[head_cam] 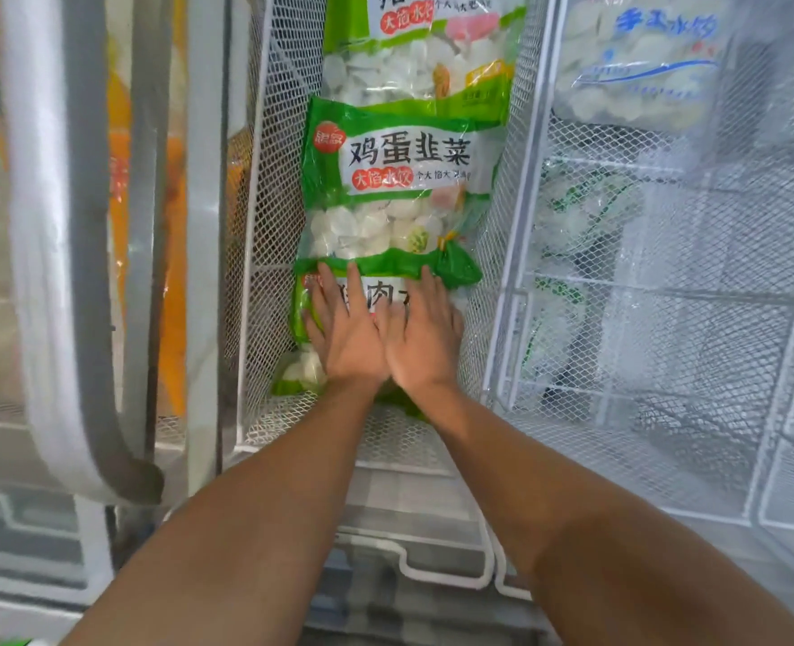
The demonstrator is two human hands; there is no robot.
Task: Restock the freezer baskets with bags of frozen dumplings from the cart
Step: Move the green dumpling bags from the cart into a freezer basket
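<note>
**Three green bags, one mesh basket**

My left hand (346,328) and right hand (420,338) press flat, fingers straight, on the nearest dumpling bag (306,291) — three green bags overlap in the white mesh basket (273,188); a blue-printed bag (642,62) lies in the neighbouring basket (665,319).

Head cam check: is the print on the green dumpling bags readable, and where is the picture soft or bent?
Head view: the middle green dumpling bag is sharp, its print readable; the nearest green bag is half hidden under the flat left hand and right hand; the blue-printed clear bag at upper right is hazy; the white wire basket walls and grey door seal bow from the wide lens.
</note>
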